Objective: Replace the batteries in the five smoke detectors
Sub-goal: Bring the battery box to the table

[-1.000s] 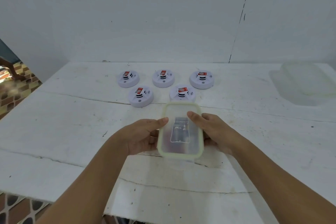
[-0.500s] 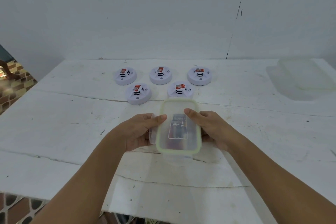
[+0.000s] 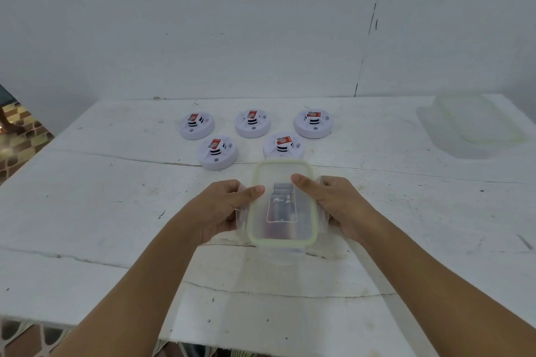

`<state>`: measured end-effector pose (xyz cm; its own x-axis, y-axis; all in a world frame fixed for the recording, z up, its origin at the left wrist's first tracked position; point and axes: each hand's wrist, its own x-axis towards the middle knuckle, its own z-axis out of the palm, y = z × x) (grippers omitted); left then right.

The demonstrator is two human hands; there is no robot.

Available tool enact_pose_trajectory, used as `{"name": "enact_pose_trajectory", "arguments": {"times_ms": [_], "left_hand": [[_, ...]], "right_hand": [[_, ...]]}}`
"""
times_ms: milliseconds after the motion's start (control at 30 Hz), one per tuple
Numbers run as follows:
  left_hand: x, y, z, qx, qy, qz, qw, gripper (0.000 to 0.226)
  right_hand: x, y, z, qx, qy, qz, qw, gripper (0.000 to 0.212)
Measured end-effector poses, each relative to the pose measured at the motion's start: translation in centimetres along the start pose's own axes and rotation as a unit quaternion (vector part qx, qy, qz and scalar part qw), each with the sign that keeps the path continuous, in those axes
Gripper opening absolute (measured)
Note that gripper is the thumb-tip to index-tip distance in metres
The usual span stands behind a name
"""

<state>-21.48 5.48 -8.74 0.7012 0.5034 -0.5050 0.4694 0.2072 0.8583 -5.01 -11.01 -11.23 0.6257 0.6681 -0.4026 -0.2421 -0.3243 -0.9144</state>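
Note:
Several white round smoke detectors with red labels sit at the back of the white table (image 3: 87, 211): three in a far row (image 3: 252, 124) and two nearer ones (image 3: 217, 153) (image 3: 283, 145). In front of them is a clear plastic container with a pale green-rimmed lid (image 3: 282, 203); a pack of batteries (image 3: 282, 204) shows through it. My left hand (image 3: 223, 209) grips its left side and my right hand (image 3: 333, 206) grips its right side, thumbs lying on the lid.
A second clear lidded container (image 3: 478, 122) lies at the far right of the table. A white wall rises behind the table. Tiled floor shows past the table's left edge and front edge.
Both hands stay on the container; its side clips now stick out by my fingers. The view has shifted slightly, the container sits a little lower and flatter on the table.

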Motion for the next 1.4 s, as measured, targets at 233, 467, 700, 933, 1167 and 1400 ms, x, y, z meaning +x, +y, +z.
{"name": "enact_pose_trajectory", "arguments": {"times_ms": [233, 467, 700, 933, 1167, 1400], "left_hand": [[-1.0, 1.2, 0.9, 0.145, 0.137, 0.091, 0.976, 0.039], [-3.1, 5.9, 3.9, 0.086, 0.065, 0.181, 0.978, 0.019], [-2.1, 7.5, 10.3, 0.144, -0.012, 0.231, 0.962, 0.02], [-0.5, 6.1, 13.7, 0.185, -0.072, 0.185, 0.962, 0.02], [-1.0, 5.1, 9.2, 0.327, 0.053, 0.211, 0.92, 0.006], [-1.7, 3.1, 3.0, 0.446, 0.21, 0.109, 0.863, 0.043]], "right_hand": [[-0.3, 0.2, -0.3, -0.072, 0.054, -0.03, 0.996, 0.069], [-1.2, -0.3, -1.4, -0.028, 0.073, -0.069, 0.995, 0.051], [-2.6, 0.3, -3.5, 0.073, 0.04, -0.065, 0.994, 0.049], [-3.0, 1.3, -5.7, 0.142, -0.003, -0.023, 0.99, 0.067], [-2.1, 1.6, -6.6, -0.065, 0.109, -0.009, 0.992, 0.031], [-0.9, 2.6, -7.9, -0.366, 0.146, -0.028, 0.919, 0.047]]}}
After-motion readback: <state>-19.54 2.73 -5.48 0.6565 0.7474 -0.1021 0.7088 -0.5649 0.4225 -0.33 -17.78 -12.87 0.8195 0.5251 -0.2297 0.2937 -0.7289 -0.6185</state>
